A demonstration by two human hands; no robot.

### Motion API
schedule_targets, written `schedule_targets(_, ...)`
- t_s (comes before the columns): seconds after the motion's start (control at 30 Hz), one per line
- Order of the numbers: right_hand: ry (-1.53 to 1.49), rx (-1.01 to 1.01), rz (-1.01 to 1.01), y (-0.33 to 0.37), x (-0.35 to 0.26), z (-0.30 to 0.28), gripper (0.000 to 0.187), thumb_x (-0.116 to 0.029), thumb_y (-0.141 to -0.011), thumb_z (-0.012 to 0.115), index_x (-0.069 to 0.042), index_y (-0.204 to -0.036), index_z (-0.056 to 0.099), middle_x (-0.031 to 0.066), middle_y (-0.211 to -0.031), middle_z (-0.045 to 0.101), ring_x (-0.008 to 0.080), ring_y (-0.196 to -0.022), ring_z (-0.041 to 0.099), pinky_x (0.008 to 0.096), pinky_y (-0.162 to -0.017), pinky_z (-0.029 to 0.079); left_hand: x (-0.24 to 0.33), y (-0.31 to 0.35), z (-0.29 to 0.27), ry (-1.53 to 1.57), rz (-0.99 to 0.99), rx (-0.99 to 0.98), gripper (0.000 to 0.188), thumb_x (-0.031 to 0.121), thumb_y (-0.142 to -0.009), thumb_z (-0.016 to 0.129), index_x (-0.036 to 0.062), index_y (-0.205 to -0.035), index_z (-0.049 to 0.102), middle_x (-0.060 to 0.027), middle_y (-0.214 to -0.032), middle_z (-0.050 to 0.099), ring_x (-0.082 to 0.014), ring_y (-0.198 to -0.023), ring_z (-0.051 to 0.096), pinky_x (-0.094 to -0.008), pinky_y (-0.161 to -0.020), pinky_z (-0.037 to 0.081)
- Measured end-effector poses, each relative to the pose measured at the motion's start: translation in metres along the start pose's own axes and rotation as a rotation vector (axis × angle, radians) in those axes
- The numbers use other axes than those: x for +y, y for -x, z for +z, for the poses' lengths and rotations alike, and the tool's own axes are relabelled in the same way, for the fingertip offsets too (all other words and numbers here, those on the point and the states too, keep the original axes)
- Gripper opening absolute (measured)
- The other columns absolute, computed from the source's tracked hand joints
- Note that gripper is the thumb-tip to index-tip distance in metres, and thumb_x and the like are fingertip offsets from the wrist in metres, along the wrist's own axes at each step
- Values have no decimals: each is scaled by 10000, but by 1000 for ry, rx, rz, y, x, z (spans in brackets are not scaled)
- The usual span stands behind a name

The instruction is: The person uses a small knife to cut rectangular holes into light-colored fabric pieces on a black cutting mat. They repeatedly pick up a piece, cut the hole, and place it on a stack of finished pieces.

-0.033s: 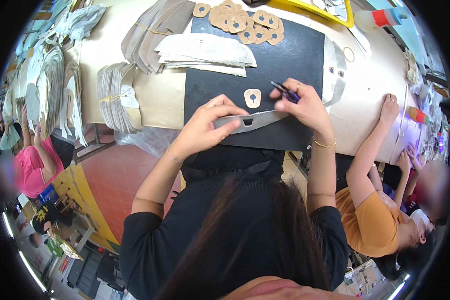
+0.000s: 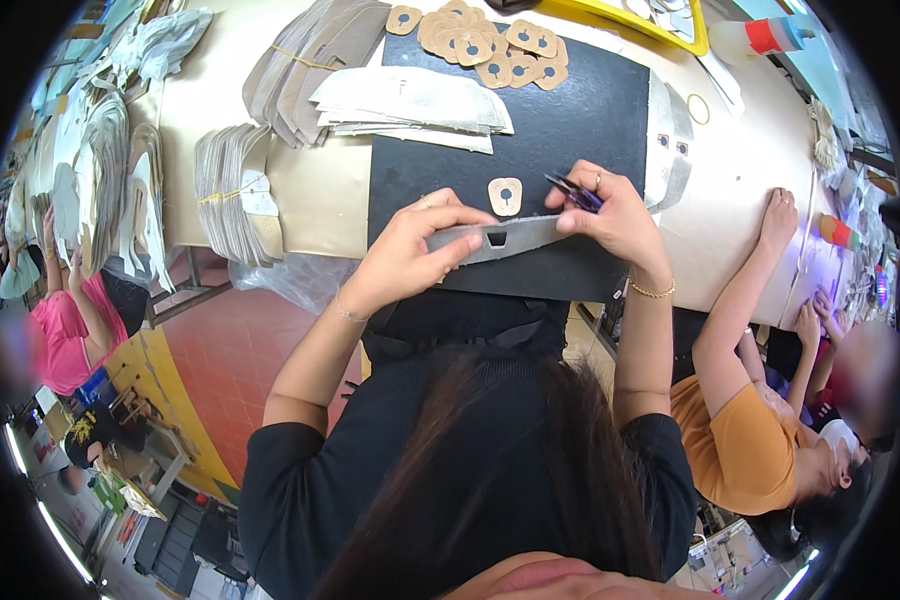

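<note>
A curved grey material piece (image 2: 530, 236) with a small dark cut-out is held up a little above the black mat (image 2: 560, 125). My left hand (image 2: 410, 245) is closed on its left end, thumb in front and fingers behind. At the other end, my right hand (image 2: 618, 215) pinches the piece with the thumb. That same hand has a dark pen-like tool (image 2: 576, 193) tucked in its fingers, tip pointing up and left. Just beyond the piece lies one tan rounded-square patch (image 2: 505, 197) with a dark keyhole-shaped mark in its middle.
Similar tan patches (image 2: 460, 35) are heaped at the mat's far edge. White pieces (image 2: 410, 100) are stacked on the mat, beside bundled grey-brown pieces (image 2: 290, 70). Another bundle (image 2: 232, 195) lies left. Two-holed grey pieces (image 2: 667, 120) lie right. A co-worker's arm (image 2: 740, 270) rests on the table.
My right hand has closed its thumb on the right end of the grey piece. The pen-like tool has shifted slightly in that hand. The left hand has barely moved.
</note>
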State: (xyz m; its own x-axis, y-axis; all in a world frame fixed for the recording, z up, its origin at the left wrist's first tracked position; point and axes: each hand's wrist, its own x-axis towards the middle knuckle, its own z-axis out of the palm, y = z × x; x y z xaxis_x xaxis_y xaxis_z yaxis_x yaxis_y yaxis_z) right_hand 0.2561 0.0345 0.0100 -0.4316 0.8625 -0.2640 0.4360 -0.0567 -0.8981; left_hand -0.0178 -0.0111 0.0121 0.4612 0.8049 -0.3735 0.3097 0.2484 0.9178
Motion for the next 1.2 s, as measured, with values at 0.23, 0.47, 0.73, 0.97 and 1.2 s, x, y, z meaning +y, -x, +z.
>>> schedule_targets(0.23, -260, 109, 240, 12, 5, 4, 323, -200, -791, 847, 0, -941, 643, 29, -811, 661, 55, -672, 597, 224, -617, 479, 2, -26, 7, 185, -57, 226, 321, 119, -865, 746, 43, -1172, 691, -34, -910, 626, -65, -678, 593, -225, -528, 531)
schedule_targets(0.47, -190, 230, 224, 7, 5, 15, 298, -187, -830, 815, -18, -1013, 652, 14, -771, 670, 45, -615, 593, 216, -577, 489, 0, -31, 6, -17, -48, 294, 307, 115, -831, 776, 26, -1116, 707, -80, -894, 661, -141, -650, 637, -263, -593, 510)
schedule_targets(0.73, -110, 230, 266, 7, 9, 14, 301, -203, -822, 817, -30, -1006, 655, 19, -728, 658, 54, -562, 566, 226, -552, 461, -9, -36, 9, -149, 81, 357, 296, 136, -795, 797, 20, -1059, 731, -119, -891, 651, -256, -810, 647, -332, -777, 506)
schedule_targets(0.97, -86, 192, 249, 11, 12, 11, 293, -226, -825, 811, -21, -928, 628, -4, -699, 612, 46, -576, 520, 229, -552, 429, -5, -33, 10, -173, 4, 332, 327, 159, -810, 793, 13, -1093, 719, -108, -878, 640, -225, -718, 644, -328, -692, 516)
schedule_targets(1.2, -99, 161, 230, 17, 15, 9, 287, -225, -830, 807, -16, -886, 618, -18, -687, 585, 35, -614, 482, 219, -565, 408, 3, -26, 13, 24, -154, 247, 363, 146, -846, 785, 11, -1172, 698, -19, -893, 579, -52, -608, 563, -212, -479, 471)
